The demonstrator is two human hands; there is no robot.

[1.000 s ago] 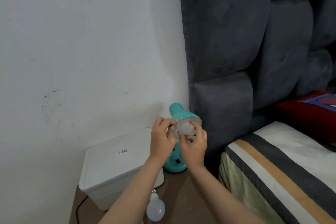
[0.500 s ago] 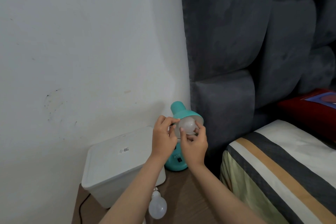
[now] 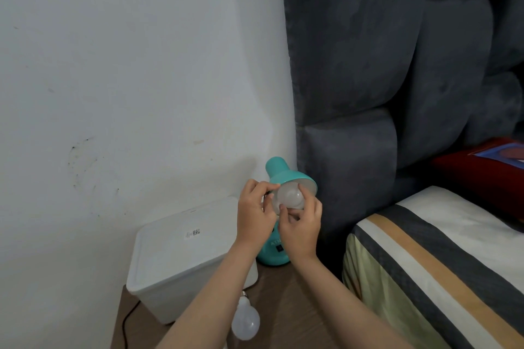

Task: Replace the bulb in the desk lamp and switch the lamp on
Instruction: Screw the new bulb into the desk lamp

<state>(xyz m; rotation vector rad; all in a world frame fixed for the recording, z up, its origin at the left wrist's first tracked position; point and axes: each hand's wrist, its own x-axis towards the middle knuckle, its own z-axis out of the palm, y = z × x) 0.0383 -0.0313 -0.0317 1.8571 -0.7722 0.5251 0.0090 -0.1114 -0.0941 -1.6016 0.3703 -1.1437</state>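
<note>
A small teal desk lamp [image 3: 279, 171] stands on a wooden bedside table, its shade tilted toward me. Inside the shade sits a white bulb [image 3: 289, 197]. My right hand [image 3: 300, 225] wraps its fingertips around this bulb from below and the right. My left hand [image 3: 253, 214] pinches the shade's left rim, holding the lamp steady. The lamp's base [image 3: 272, 255] shows a small dark switch, mostly hidden behind my wrists. A second white bulb [image 3: 245, 320] lies loose on the table beside my left forearm.
A white lidded plastic box [image 3: 181, 252] fills the table's left side against the wall. A black cord [image 3: 124, 323] runs along the table's left edge. A padded grey headboard [image 3: 368, 93] and a striped bed [image 3: 439, 263] stand close on the right.
My right fingers have shifted around the bulb in the shade, the thumb now higher on it. My left hand stays on the shade's rim. The view has moved slightly.
</note>
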